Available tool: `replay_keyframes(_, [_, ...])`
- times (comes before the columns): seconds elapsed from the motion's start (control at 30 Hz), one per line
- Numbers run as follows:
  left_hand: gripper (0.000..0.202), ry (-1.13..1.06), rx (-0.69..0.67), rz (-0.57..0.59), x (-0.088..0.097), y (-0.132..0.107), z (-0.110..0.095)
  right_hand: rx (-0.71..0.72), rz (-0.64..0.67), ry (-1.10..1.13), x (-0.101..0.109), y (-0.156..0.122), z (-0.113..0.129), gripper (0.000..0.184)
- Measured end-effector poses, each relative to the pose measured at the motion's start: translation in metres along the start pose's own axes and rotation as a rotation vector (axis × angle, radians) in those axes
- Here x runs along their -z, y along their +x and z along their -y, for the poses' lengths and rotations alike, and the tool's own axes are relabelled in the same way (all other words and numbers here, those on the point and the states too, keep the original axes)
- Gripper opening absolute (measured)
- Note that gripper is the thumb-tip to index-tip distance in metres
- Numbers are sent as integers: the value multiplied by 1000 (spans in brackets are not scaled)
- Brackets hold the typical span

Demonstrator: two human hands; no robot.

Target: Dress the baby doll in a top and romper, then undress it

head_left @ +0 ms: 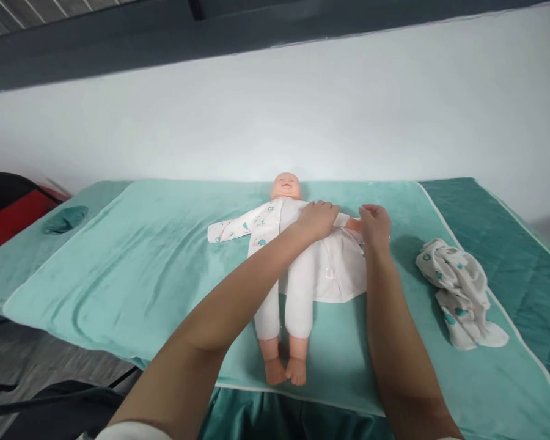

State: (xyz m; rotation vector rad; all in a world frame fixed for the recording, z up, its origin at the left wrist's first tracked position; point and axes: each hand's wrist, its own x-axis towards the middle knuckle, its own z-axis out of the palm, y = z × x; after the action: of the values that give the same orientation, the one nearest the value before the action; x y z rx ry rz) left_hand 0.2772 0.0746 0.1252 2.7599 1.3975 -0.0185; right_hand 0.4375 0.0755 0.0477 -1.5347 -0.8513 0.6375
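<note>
Dressing looks half done: one jacket sleeve (229, 230) is on the doll (299, 299), face-up on the surface (165, 269); the other side and closing seem to remain, left hand (319, 219) on its chest (289, 211), right hand (376, 226) pinched by the bare forearm (354, 224), both holds unclear

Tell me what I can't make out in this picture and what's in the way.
In the head view:
One hand of the doll: hidden behind the grip of the right hand.
The doll's other hand: not visible, apparently inside the printed sleeve.
Part of its torso and one thigh: covered by the left hand and forearm.
Any print on the small pale patch: too small.
Red-and-black item: cut off by the left edge.
</note>
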Motion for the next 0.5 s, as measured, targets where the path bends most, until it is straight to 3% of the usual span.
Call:
replay_keyframes(0.13, [33, 98, 4, 63, -13, 28, -4, -68, 44, 172, 17, 9, 2, 23])
replay_keyframes(0.23, [36, 141, 17, 92, -8, 31, 4, -55, 3, 128, 31, 18, -1, 26])
replay_keyframes(0.33, [42, 166, 21, 54, 6, 20, 13, -19, -23, -81, 38, 21, -7, 26])
replay_keyframes(0.43, [41, 177, 25, 14, 17, 6, 18, 51, 116, -409, 30, 11, -12, 9])
replay_keyframes(0.5, [39, 184, 28, -4, 20, -2, 20, 92, 203, -524, 19, 1, -14, 20])
